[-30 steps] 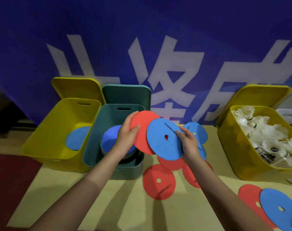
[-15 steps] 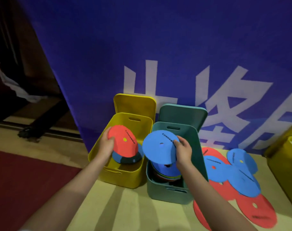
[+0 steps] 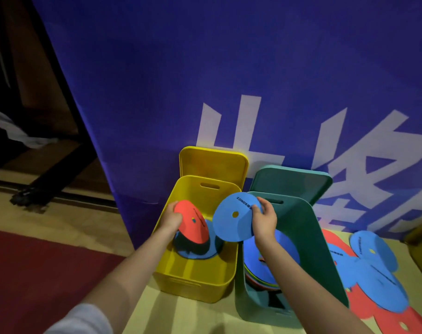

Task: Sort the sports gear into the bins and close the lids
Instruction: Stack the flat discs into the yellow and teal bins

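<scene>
Two flat discs are in hand at once, one per bin, which looks like sorting by pairs to save a trip. The left hand [image 3: 172,219] reaches down inside the yellow bin [image 3: 195,278], its fingers curled round the upper edge of a red disc [image 3: 193,221] that tilts steeply over a blue disc [image 3: 211,249] already lying on the bin floor; the tilt suggests the red one is being laid on top edge-first so it slides flat rather than jamming against the wall. The right hand [image 3: 264,219] pinches a blue disc with black lettering [image 3: 234,216] by its right rim, thumb on the face, holding it nearly face-on above the gap between the two bins. It hovers over the near corner of the teal bin [image 3: 309,242], where a stack of discs [image 3: 268,268] with a blue one on top already sits, so that bin is its likely home.

Both lids stand open: the yellow lid [image 3: 213,162] and the teal lid [image 3: 292,182] lean back against the blue banner [image 3: 229,68], out of the way of the hands. To the right, more loose discs [image 3: 374,268], red and blue overlapping, lie on the pale floor [image 3: 181,317] beside the teal bin, so sorting is judged well short of done and no lid is closed yet.
</scene>
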### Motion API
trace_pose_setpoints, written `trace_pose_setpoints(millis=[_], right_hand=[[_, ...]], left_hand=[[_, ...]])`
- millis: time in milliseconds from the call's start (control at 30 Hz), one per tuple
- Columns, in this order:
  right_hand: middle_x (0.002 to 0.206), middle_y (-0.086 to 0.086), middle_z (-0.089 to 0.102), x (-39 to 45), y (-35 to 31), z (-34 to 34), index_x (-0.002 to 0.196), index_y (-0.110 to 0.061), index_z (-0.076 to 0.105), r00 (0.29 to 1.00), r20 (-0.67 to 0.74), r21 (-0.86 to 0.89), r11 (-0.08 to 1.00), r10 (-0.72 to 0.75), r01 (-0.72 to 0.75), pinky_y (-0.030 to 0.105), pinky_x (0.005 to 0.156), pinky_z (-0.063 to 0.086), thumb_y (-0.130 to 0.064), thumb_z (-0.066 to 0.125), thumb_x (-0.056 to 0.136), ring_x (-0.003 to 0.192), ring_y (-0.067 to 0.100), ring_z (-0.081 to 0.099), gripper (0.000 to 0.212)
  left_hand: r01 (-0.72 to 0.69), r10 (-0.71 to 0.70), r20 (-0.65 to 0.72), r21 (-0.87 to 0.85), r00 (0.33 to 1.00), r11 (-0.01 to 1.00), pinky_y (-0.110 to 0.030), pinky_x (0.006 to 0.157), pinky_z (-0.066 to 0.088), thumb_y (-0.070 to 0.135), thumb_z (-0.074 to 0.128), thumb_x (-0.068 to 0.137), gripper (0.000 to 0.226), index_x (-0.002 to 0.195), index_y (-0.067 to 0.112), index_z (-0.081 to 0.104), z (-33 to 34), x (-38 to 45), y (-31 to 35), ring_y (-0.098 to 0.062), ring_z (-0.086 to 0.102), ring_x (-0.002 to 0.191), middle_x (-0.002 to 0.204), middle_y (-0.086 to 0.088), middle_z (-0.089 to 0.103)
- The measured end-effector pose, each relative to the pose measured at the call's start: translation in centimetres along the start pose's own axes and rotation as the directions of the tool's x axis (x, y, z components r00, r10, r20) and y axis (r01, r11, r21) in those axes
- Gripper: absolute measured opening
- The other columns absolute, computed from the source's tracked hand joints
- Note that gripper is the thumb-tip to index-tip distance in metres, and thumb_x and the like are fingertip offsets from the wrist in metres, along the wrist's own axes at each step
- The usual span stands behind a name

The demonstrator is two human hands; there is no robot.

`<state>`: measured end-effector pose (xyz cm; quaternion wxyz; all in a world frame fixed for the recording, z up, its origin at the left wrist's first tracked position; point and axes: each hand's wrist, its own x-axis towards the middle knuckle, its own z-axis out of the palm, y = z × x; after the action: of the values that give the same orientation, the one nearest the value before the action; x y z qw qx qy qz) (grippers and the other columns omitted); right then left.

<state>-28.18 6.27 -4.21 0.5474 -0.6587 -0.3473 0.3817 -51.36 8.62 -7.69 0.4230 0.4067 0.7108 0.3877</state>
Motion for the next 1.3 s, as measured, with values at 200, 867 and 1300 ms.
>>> trace_pose_setpoints(millis=[200,867,1300], right_hand=[[0.107,0.001,0.062,2.0,-0.1,1.7,0.114,-0.022,0.058,0.998,0.037,-0.089,0.995,-0.042,0.045,0.025,0.059,0.047,-0.015,0.05,0.095,0.087,0.01,0.06,0.022],[0.113,0.014,0.063,1.7,5.6,13.1,0.126,-0.007,0.051,0.939,0.322,-0.369,0.929,0.116,0.012,0.035,0.081,0.046,0.003,0.041,0.091,0.104,0.031,0.059,0.038],[0.139,0.017,0.047,0.9,7.3,12.7,0.139,-0.009,0.043,0.904,0.372,-0.572,0.819,0.21,0.045,0.036,0.103,0.036,-0.026,0.052,0.095,0.127,0.032,0.045,0.049]], left_hand=[[0.117,-0.118,0.101,0.014,0.988,0.993,-0.038,0.088,0.048,-0.01,0.035,0.082,0.058,0.133,0.013,0.05,3.1,3.9,-3.2,-0.031,0.056,0.109,0.127,-0.016,0.058],[-0.394,0.416,0.084,0.53,0.906,0.751,-0.041,0.076,0.048,0.023,0.035,0.101,0.045,0.146,0.027,0.033,-4.4,3.3,-2.3,-0.033,0.061,0.104,0.121,-0.011,0.062],[-0.355,0.427,0.016,0.583,0.904,0.731,-0.043,0.079,0.049,0.022,0.04,0.099,0.044,0.142,0.025,0.042,-4.2,2.7,-1.5,-0.029,0.057,0.101,0.115,-0.01,0.056]])
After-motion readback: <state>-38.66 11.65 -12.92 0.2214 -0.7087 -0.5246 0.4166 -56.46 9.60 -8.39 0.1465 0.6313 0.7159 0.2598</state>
